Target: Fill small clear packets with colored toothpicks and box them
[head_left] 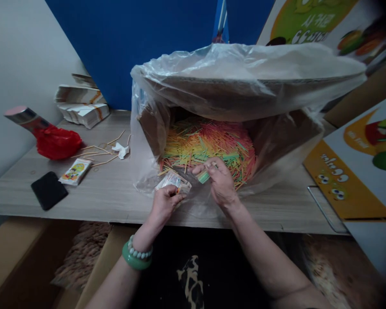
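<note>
Several thin coloured sticks [203,176], mostly green, are pinched in the fingers of my right hand [221,182]. My left hand [167,201] grips a small white printed packet [184,185] by its near side, just left of the right hand. Both hands are at the front of a cardboard box [276,137] lined with a clear plastic bag [141,128]. Inside lies a large heap of thin sticks [209,143] in orange, yellow, green and pink. Whether the packet holds sticks I cannot make out.
On the table [116,193] at left lie a dark flat object [49,190], a printed packet [75,171], a red plastic bag [58,141], loose beige sticks [99,154] and stacked white cartons [83,105]. Printed boxes [357,163] stand at right. An open carton [22,257] sits below.
</note>
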A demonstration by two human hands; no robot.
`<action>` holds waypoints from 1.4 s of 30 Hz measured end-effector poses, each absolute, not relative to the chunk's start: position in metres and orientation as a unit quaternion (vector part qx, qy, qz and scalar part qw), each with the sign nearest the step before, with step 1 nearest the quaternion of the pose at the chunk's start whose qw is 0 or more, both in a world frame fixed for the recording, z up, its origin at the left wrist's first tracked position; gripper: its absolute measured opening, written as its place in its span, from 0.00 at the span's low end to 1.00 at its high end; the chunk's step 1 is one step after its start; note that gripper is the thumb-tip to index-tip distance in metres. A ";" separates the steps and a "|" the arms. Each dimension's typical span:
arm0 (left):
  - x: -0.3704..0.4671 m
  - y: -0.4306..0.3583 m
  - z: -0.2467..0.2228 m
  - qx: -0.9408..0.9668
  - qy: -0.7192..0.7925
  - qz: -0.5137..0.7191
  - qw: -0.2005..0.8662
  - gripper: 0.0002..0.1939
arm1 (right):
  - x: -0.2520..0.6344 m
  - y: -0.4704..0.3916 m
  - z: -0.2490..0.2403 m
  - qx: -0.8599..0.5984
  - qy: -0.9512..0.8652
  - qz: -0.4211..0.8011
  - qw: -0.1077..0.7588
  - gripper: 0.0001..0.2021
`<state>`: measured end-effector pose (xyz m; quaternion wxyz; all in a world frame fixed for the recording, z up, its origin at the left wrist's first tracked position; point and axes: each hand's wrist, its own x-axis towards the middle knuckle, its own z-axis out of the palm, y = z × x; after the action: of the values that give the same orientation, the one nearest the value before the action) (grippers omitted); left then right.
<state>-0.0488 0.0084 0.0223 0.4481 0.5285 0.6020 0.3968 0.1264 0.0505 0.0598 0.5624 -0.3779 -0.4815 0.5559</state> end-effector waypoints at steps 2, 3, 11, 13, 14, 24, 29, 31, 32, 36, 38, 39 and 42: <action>-0.046 0.009 0.026 0.531 0.594 0.392 0.460 0.21 | 0.113 0.050 0.073 -0.350 -0.484 0.559 0.575 0.10; -0.044 0.009 0.027 0.528 0.588 0.394 0.469 0.20 | 0.107 0.049 0.076 -0.339 -0.487 0.558 0.581 0.10; -0.040 0.007 0.033 0.473 0.557 0.408 0.547 0.23 | 0.089 0.042 0.060 -0.340 -0.485 0.562 0.577 0.12; -0.040 0.008 0.032 0.460 0.555 0.412 0.557 0.22 | 0.091 0.041 0.057 -0.338 -0.486 0.567 0.573 0.11; -0.040 0.008 0.032 0.456 0.555 0.412 0.562 0.22 | 0.093 0.040 0.056 -0.336 -0.487 0.570 0.570 0.10; -0.038 0.011 0.034 0.489 0.553 0.422 0.527 0.18 | 0.101 0.045 0.051 -0.324 -0.530 0.624 0.475 0.12; -0.039 0.012 0.034 0.501 0.505 0.501 0.492 0.17 | 0.107 0.048 0.051 -0.341 -0.612 0.591 0.400 0.13; -0.044 0.011 0.032 0.438 0.490 0.537 0.529 0.15 | 0.113 0.048 0.052 -0.330 -0.626 0.589 0.389 0.14; -0.047 0.010 0.031 0.401 0.483 0.544 0.557 0.17 | 0.115 0.047 0.052 -0.329 -0.616 0.595 0.397 0.16; -0.055 0.007 0.031 0.317 0.455 0.542 0.631 0.20 | 0.115 0.044 0.044 -0.381 -0.575 0.597 0.410 0.14; -0.055 0.004 0.032 0.316 0.449 0.553 0.627 0.19 | 0.111 0.043 0.038 -0.410 -0.584 0.581 0.390 0.09; -0.055 0.003 0.033 0.319 0.444 0.558 0.624 0.19 | 0.109 0.042 0.037 -0.420 -0.588 0.571 0.389 0.08; -0.055 -0.003 0.035 0.326 0.435 0.558 0.627 0.19 | 0.105 0.038 0.036 -0.443 -0.593 0.537 0.405 0.09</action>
<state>-0.0551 -0.0032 0.0350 0.6266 0.3258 0.4353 0.5584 0.1047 0.0377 0.0356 0.4047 -0.4427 -0.5930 0.5372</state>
